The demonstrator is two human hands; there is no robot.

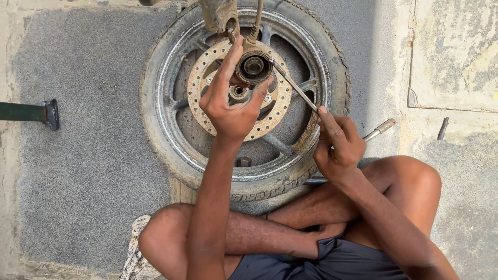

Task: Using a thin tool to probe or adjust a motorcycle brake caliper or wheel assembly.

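**Bracing the hub while the rod works at its rim**

My left hand (231, 106) is spread over the rusty perforated metal brake disc (270, 122), thumb and fingers clamped around the dark round hub piece (253, 66) at the centre of the wheel. I judge this grip is there to keep the hub from turning or shifting while the tool bears on it.

My right hand (337, 145) is closed around a thin, straight metal rod (295, 85), forefinger laid along the shaft to steer it. The rod runs up and away from that grip, its tip touching the edge of the hub just beside my left fingertips.

The dusty black tyre on its silver spoked alloy rim (171, 93) lies flat on the grey rough concrete floor (88, 171), just beyond my folded knees, so both grips reach it easily. A short brass-tipped metal bar (381, 128) lies just past my right grip. A dark green bar with a black end (36, 112) sits well apart, beyond my left.
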